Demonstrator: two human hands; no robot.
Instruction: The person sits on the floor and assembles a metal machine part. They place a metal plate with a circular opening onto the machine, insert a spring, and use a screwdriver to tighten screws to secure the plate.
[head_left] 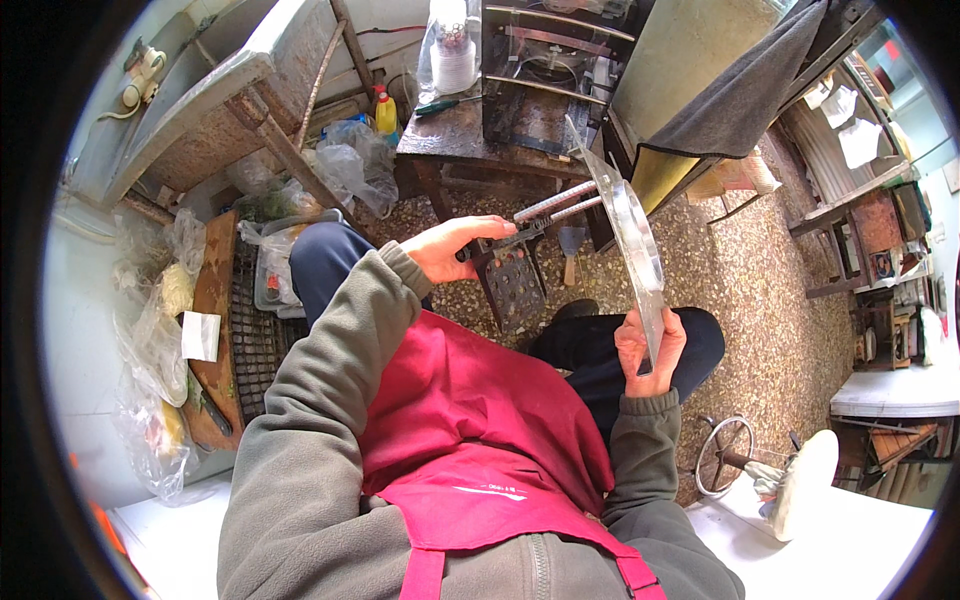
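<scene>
The head view is showing a person sitting above a speckled floor (765, 260), with both hands working in mid-air, out beyond the near edge of the dark table (425, 142). The right hand (652, 350) is gripping a thin, shiny plate (630, 235) by its lower end, the fingers and thumb pinching it from both faces, and the plate is standing almost edge-on, its upper tip pointing toward the table's near right corner. The left hand (458, 248) is closing around the dark end of a frame (555, 201), whose two pale rods are reaching toward the plate's left face; whether they are touching it I cannot tell. A dark panel with round holes (513, 288) is sitting below the left hand, and whether it is joined to the frame is not showing clearly. On the table, a black appliance (540, 90) is filling the right side, while a green-handled tool (445, 105) is lying nearer the left edge. Judging by its looks, the plate is probably being fairly light yet stiff, rather slippery on its glossy faces and perhaps sharp along the rim, so a broad pinch near the lower end is suiting it; the frame is seeming heavier and rigid, best taken by its dark end.
</scene>
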